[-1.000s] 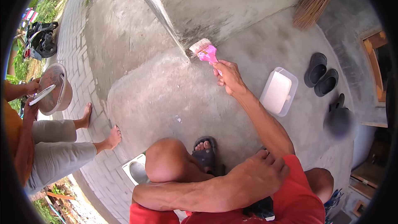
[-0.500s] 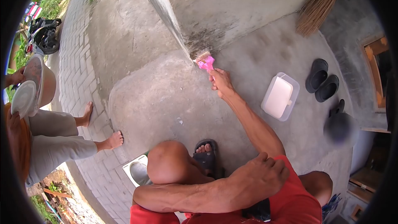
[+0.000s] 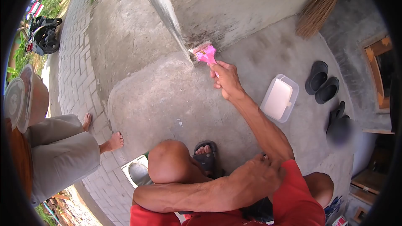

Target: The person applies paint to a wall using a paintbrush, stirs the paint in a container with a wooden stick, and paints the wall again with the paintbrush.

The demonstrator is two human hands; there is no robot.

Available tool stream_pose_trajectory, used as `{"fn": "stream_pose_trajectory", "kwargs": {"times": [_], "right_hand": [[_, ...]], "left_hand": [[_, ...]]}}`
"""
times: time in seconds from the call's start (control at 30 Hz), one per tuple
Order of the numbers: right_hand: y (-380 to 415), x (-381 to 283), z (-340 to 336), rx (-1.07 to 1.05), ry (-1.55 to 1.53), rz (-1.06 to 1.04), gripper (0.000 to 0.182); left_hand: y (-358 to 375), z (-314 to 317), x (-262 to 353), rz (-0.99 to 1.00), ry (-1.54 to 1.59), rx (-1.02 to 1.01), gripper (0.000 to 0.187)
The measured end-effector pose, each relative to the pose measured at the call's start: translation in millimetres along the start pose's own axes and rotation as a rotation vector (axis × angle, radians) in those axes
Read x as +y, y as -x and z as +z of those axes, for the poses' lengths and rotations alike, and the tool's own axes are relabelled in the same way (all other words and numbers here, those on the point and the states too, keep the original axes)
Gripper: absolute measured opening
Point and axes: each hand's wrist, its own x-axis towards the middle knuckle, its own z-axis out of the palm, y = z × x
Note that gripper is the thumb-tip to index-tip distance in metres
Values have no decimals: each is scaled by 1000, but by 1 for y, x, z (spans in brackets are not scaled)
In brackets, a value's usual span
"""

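Observation:
My right hand [image 3: 226, 79] is closed around the handle of a pink paintbrush [image 3: 206, 53]. The brush's pale bristles touch the bottom corner of the grey wall [image 3: 234, 6], where dark stains show. Bent across my lap, my left arm brings my left hand [image 3: 258, 176] against my right arm near the elbow. Its fingers are loosely curled and slightly blurred, with nothing visible in them. To the right of my right forearm, a clear plastic container [image 3: 296, 100] sits on the concrete floor, holding something flat and off-white.
A person [image 3: 69, 152] stands barefoot at the left, beside a pale tub [image 3: 35, 100] and a round lid. Black sandals [image 3: 317, 77] lie at the right, below a straw broom [image 3: 320, 10]. A metal tray [image 3: 137, 171] is by my knee.
The brush has shifted slightly left along the wall's base, its head turning. My left hand has moved slightly on my right arm. The person at the left has moved the tub and lid lower.

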Motion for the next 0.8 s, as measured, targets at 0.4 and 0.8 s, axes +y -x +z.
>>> {"fn": "stream_pose_trajectory", "kwargs": {"times": [0.4,0.8], "right_hand": [[54,-85,30,-77,14,-164,16],[74,-54,-48,-305,694,-265,45]], "left_hand": [[1,4,-2,-71,-26,-143,23],[7,7,0,-88,-128,-43,23]]}}
